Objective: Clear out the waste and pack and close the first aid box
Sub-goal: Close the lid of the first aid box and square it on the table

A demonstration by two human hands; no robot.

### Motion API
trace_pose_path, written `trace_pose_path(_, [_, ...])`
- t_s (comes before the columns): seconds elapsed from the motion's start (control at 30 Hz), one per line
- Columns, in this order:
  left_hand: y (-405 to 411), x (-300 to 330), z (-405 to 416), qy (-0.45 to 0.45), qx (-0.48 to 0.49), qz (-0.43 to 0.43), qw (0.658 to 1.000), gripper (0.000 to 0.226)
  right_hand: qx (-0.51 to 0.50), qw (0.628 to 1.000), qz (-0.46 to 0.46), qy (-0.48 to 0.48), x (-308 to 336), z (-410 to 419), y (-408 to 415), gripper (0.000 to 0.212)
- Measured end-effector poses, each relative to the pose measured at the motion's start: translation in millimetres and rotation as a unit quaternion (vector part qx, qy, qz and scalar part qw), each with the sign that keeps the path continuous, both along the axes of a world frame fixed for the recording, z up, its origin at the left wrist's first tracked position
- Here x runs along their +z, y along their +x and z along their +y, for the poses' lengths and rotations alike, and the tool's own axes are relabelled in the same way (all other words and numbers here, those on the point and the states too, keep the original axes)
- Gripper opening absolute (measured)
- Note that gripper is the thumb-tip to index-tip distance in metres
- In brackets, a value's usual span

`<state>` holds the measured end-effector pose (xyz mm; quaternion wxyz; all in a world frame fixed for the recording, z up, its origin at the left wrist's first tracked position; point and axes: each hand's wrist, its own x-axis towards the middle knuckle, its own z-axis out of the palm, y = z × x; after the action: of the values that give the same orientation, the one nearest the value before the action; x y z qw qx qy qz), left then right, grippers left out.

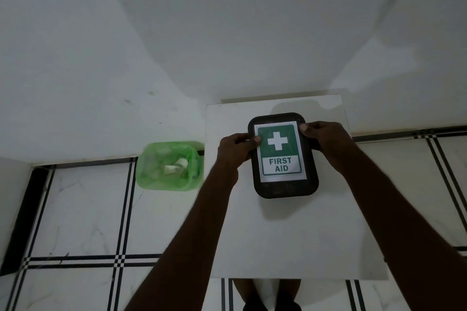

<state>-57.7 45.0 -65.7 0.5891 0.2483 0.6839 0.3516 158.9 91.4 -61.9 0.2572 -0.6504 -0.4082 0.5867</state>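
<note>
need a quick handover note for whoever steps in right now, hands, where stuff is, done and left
Left hand: gripping the left edge of the first aid box, thumb on the lid.
Right hand: gripping the right edge, thumb on the lid.
Box: on the white table, lid on, label up.
Done: waste lies in the green-lined bin on the floor; nothing else shows on the table.
Left: confirm the lid is pressed fully shut, then let go.
</note>
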Motion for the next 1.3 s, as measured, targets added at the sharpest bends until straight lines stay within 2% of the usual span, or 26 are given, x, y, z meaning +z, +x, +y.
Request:
trace_pose_path(0.1, [1,3,1,-0.004,0.007,0.007,1.0,0.043,-0.02,1.0,-0.015,0.007,-1,0,-4,0.025])
trace_pose_path(0.27, [-16,9,14,-0.041,-0.06,-0.022,0.997,0.047,0.033,0.999,-0.012,-0.021,10,10,2,0.025])
trace_pose_path(0.33, [-18,11,21,-0.037,-0.048,-0.035,0.998,0.047,0.045,0.999,-0.004,-0.026,14,16,2,0.032])
trace_pose_path(0.47, [-14,9,33,-0.028,-0.002,-0.008,1.0,0.051,0.002,0.999,-0.026,-0.032,8,27,-8,0.049])
trace_pose_path(0.63, [-10,3,38,-0.016,0.023,0.018,0.999,0.048,-0.006,0.997,-0.065,-0.031,1,31,-15,0.043])
trace_pose_path(0.73, [-4,1,39,-0.012,0.036,0.036,0.999,0.034,-0.028,0.997,-0.066,-0.035,0,29,-18,0.044])
trace_pose_path(0.83, [-1,0,38,-0.013,0.045,0.047,0.998,0.026,-0.037,0.997,-0.066,-0.026,0,27,-21,0.031])
trace_pose_path(0.93, [-4,2,35,-0.011,0.031,0.02,0.999,0.035,-0.037,0.998,-0.054,-0.011,2,22,-20,0.025])
trace_pose_path(1.07, [-4,4,32,-0.007,0.017,0.031,0.999,0.041,-0.057,0.998,-0.032,0.019,0,13,-17,0.022])
trace_pose_path(1.3, [7,0,49,0.018,0.002,0.109,0.994,0.045,-0.071,0.997,-0.011,0.021,-2,13,-22,0.02])
